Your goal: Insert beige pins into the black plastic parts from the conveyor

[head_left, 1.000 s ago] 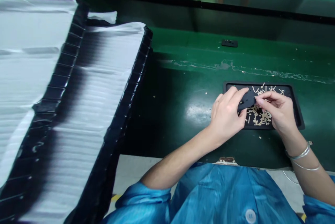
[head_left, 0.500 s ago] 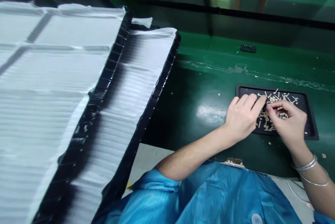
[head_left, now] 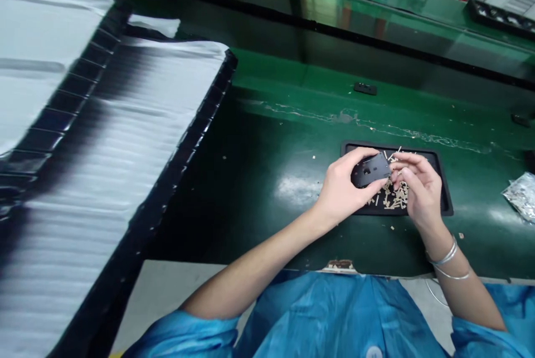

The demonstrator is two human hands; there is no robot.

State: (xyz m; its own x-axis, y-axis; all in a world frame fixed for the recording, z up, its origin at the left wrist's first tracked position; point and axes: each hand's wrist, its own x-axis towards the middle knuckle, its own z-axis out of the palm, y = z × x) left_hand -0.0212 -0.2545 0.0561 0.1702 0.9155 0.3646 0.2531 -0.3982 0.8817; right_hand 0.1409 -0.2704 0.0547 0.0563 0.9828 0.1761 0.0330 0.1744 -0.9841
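Observation:
My left hand (head_left: 343, 190) grips a small flat black plastic part (head_left: 371, 170) with holes in it, held above a shallow black tray (head_left: 443, 179). Several small tan strips (head_left: 393, 197) lie heaped in the tray. My right hand (head_left: 418, 190) is at the part's right edge, its fingertips pinched together there; whether they hold a strip I cannot make out. Two silver bangles circle my right wrist.
Stacks of black trays covered in white foam sheets (head_left: 104, 140) fill the left side. A similar small black part (head_left: 365, 88) lies farther back on the green bench (head_left: 292, 124). A crinkled silver bag (head_left: 521, 195) sits at the right edge. A raised green ledge runs along the back.
The black part is lifted again and tilted up in my left hand, after both hands were low over the strips half a second ago. The view has swung right.

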